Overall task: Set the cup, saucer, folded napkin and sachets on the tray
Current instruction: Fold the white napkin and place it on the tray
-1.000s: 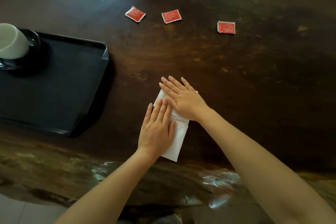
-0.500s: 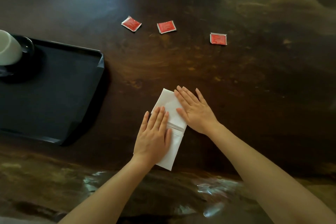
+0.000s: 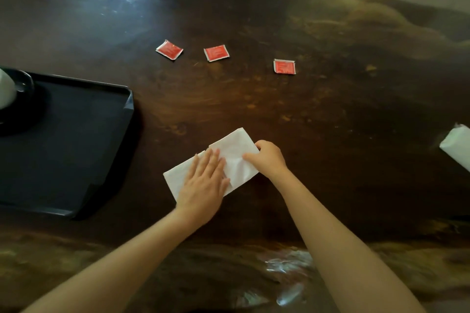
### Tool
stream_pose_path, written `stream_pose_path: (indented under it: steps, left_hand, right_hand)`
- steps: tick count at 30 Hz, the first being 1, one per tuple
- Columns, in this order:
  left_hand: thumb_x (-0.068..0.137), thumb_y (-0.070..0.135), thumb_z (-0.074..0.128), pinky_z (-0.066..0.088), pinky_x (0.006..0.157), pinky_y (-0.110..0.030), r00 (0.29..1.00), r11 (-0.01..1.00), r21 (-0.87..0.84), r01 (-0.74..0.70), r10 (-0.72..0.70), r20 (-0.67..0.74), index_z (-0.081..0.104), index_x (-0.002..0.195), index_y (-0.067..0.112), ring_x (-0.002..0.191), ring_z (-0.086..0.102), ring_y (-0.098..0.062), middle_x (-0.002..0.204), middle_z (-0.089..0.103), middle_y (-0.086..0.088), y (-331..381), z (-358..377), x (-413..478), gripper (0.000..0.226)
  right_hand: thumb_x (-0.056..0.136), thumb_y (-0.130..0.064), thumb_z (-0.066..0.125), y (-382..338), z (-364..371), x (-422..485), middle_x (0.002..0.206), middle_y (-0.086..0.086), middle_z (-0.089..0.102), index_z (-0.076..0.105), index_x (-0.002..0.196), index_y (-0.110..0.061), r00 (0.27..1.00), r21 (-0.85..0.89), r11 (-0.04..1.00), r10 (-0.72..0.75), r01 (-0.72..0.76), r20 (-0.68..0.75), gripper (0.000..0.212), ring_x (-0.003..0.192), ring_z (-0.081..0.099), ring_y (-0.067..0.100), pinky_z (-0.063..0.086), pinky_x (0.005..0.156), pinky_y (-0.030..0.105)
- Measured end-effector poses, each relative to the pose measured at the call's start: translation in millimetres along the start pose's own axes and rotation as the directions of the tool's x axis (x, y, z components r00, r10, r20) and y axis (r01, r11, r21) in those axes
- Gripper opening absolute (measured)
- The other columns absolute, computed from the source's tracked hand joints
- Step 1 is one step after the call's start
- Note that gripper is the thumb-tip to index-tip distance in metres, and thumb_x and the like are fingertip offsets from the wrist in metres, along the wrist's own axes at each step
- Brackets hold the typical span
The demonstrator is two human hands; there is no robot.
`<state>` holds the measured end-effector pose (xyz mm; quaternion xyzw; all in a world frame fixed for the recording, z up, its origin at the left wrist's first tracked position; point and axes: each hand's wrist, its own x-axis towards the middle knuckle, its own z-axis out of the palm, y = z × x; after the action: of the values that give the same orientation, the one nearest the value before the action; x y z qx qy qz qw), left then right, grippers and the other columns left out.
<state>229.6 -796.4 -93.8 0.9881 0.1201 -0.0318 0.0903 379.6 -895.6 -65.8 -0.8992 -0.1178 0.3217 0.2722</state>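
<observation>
A white paper napkin [image 3: 235,150] lies folded on the dark wooden table, slanting from lower left to upper right. My left hand [image 3: 203,185] presses flat on its near half, fingers spread. My right hand [image 3: 267,159] pinches the napkin's right edge with curled fingers. Three red sachets lie apart farther back: the left sachet [image 3: 169,50], the middle sachet [image 3: 216,53] and the right sachet [image 3: 284,66]. The black tray [image 3: 76,140] sits at the left. On its far left corner a white cup [image 3: 6,89] stands on a dark saucer [image 3: 25,81], both cut off by the frame.
A white pack of napkins [image 3: 457,145] pokes in at the right edge. The table's near edge runs below my forearms, with shiny plastic wrap [image 3: 287,264] on it. Bare table lies between the tray and the napkin.
The napkin has turned to slant the other way. My right hand went from lying flat on it to pinching its right edge. My left hand still presses it down.
</observation>
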Motion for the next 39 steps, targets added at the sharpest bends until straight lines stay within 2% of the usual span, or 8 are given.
stream_pose_path:
  steps: [5,10,14,17,21,25,29,39]
  left_hand:
    - [0.094,0.049,0.005,-0.021,0.113,-0.035,0.996,0.998,-0.004,0.063,-0.063,0.064,-0.013,0.144,0.017,0.138,-0.028,-0.014,0.154,-0.021,0.000,4,17,1,0.062]
    - [0.092,0.052,0.001,-0.011,0.115,-0.034,0.999,0.993,-0.120,0.007,0.000,0.054,-0.011,0.143,0.020,0.140,-0.021,-0.013,0.153,-0.017,0.002,-6,4,-1,0.062]
    - [0.097,0.042,0.019,-0.002,0.116,-0.041,0.968,0.968,-0.062,0.242,-0.245,-0.051,0.000,0.146,0.012,0.143,-0.008,-0.020,0.155,-0.005,-0.005,-14,5,-36,0.061]
    - [0.094,0.048,0.022,-0.009,0.115,-0.036,0.914,0.900,-0.163,0.405,-0.405,0.036,-0.009,0.145,0.013,0.141,-0.016,-0.018,0.155,-0.012,-0.004,-20,10,-52,0.069]
    - [0.095,0.037,0.039,0.000,0.116,-0.033,0.909,0.840,-0.398,0.369,-0.415,-0.033,0.006,0.147,0.015,0.144,-0.005,-0.017,0.155,-0.004,-0.002,-19,3,-54,0.065]
    - [0.087,0.007,0.058,0.041,0.100,-0.027,0.696,0.408,-0.818,0.406,-0.718,-0.012,0.034,0.140,0.021,0.128,0.039,-0.011,0.147,0.036,0.000,-20,-11,-51,0.060]
    - [0.084,0.004,0.062,0.043,0.069,-0.011,0.526,0.018,-0.900,0.435,-0.816,0.238,0.042,0.134,0.025,0.099,0.053,-0.001,0.122,0.055,0.006,-29,-17,-48,0.058]
    - [0.083,0.004,0.064,0.051,0.065,-0.008,0.551,-0.012,-0.928,0.373,-0.802,0.232,0.055,0.123,0.023,0.096,0.059,-0.001,0.106,0.062,0.010,-32,-18,-55,0.045]
  right_hand:
    - [0.083,-0.029,0.061,11,1,-19,0.085,0.000,0.061,0.059,0.087,-0.017,0.986,0.301,0.943,-0.110,0.144,-0.126,0.012,0.077,0.058,0.013,0.045,0.060,0.023]
    - [0.081,-0.033,0.068,19,18,-47,0.102,-0.005,0.067,0.060,0.103,-0.032,0.988,0.706,0.697,-0.154,0.120,-0.016,0.023,0.097,0.064,0.014,0.055,0.078,0.024]
    - [0.088,-0.032,0.059,23,35,-59,0.116,-0.003,0.066,0.061,0.115,-0.025,0.986,0.811,0.579,-0.167,0.082,0.020,0.028,0.111,0.060,0.013,0.048,0.098,0.037]
    - [0.091,-0.042,0.049,16,44,-67,0.130,-0.014,0.056,0.048,0.129,-0.036,0.945,0.667,0.700,-0.325,0.256,-0.022,0.038,0.122,0.049,0.002,0.044,0.100,0.022]
    - [0.095,-0.028,0.046,3,57,-74,0.148,-0.015,0.031,0.029,0.137,-0.040,0.786,0.254,0.753,-0.615,0.607,-0.055,0.047,0.140,0.021,0.004,0.023,0.113,0.021]
    - [0.094,-0.017,0.049,5,75,-79,0.151,-0.005,0.023,0.025,0.141,-0.029,0.693,-0.094,0.692,-0.720,0.716,-0.019,0.054,0.144,0.012,0.016,0.016,0.116,0.041]
    - [0.093,-0.019,0.049,6,90,-83,0.154,0.003,0.023,0.026,0.144,-0.026,0.683,-0.239,0.662,-0.730,0.711,0.009,0.056,0.144,0.008,0.021,0.012,0.116,0.046]
    - [0.094,-0.031,0.037,6,110,-82,0.155,0.006,0.021,0.017,0.146,-0.029,0.670,-0.473,0.551,-0.732,0.687,0.122,0.056,0.144,0.007,0.025,0.002,0.113,0.050]
